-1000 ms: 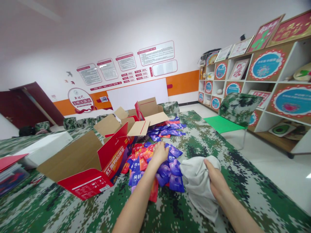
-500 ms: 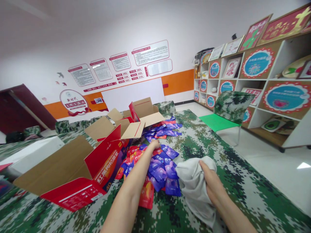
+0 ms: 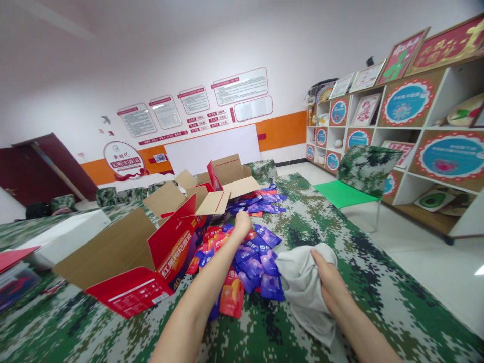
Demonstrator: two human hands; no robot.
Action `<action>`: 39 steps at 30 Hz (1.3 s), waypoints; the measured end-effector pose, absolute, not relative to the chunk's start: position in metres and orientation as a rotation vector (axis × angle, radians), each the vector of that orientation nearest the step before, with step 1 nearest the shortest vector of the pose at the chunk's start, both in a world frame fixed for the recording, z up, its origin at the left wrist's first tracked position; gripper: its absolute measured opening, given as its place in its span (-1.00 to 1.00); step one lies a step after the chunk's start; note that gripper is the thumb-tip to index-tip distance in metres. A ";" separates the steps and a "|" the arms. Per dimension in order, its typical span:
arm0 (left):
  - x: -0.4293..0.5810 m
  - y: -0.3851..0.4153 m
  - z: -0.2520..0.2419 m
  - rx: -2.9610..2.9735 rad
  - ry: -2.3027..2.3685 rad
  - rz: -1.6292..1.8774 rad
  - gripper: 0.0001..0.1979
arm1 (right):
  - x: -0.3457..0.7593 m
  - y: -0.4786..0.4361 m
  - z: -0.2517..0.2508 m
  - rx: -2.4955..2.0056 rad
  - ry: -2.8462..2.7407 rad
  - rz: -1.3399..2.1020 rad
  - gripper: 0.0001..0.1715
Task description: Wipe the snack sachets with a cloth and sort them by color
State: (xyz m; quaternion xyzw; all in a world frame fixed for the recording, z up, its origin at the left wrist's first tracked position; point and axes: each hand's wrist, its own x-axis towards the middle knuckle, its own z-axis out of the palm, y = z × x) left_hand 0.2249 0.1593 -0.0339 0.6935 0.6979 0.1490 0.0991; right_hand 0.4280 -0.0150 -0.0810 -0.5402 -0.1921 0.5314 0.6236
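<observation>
My left hand [image 3: 242, 222] is closed and sits over the far part of a pile of small pouches. Its fingers face away, so what they hold, if anything, is hidden. The pile mixes purple-blue pouches [image 3: 249, 269] and red-orange pouches [image 3: 231, 297], lying flat and overlapping on the table. At the pile's right side, a limp grey cloth [image 3: 300, 277] hangs in folds from my right hand [image 3: 325, 275], with the thumb on top and the fingers behind it. The cloth's near edge touches the pouches or lies very close to them.
An open red cardboard box [image 3: 166, 252] stands left of the pile, with another open box [image 3: 230, 174] behind it. More pouches [image 3: 260, 201] lie beyond. A white box [image 3: 71, 234] sits far left on the camouflage tablecloth [image 3: 363, 312]. A green-seated chair [image 3: 346, 191] stands at the right.
The view has turned slightly left, so the scene has shifted rightward. My left hand appears slightly higher over the pouches, still closed. The right hand keeps its grip on the cloth.
</observation>
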 end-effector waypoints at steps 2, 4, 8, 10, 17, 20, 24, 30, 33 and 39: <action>0.227 0.145 -0.027 2.088 2.060 0.526 -0.69 | 0.428 -0.016 -0.080 -1.218 -0.484 1.215 -0.52; 0.229 0.128 -0.020 2.133 2.039 0.595 -0.66 | 0.427 -0.017 -0.079 -1.207 -0.497 1.213 -0.54; 0.237 0.092 -0.007 2.226 1.917 0.799 -0.68 | 0.428 -0.017 -0.081 -1.167 -0.491 1.242 -0.54; 0.241 0.074 -0.001 2.260 1.812 0.946 -0.70 | 0.428 -0.017 -0.082 -1.143 -0.487 1.251 -0.55; 0.253 0.021 0.026 2.151 1.546 1.216 -0.72 | 0.432 -0.018 -0.080 -1.130 -0.416 1.316 -0.55; 0.257 0.001 0.040 2.043 1.440 1.263 -0.73 | 0.434 -0.016 -0.081 -1.103 -0.430 1.287 -0.59; 0.259 -0.006 0.049 1.825 1.214 1.279 -0.76 | 0.431 -0.018 -0.076 -0.977 -0.470 1.402 -0.56; 0.263 0.026 0.011 1.444 0.996 1.256 -0.65 | 0.419 -0.029 -0.063 -0.774 -0.576 1.821 -0.47; 0.272 0.039 -0.023 1.267 0.888 1.405 -0.49 | 0.414 -0.030 -0.064 -0.787 -0.581 1.803 -0.47; 0.295 0.033 -0.069 0.939 0.772 1.551 -0.29 | 0.409 -0.032 -0.067 -0.836 -0.580 1.652 -0.51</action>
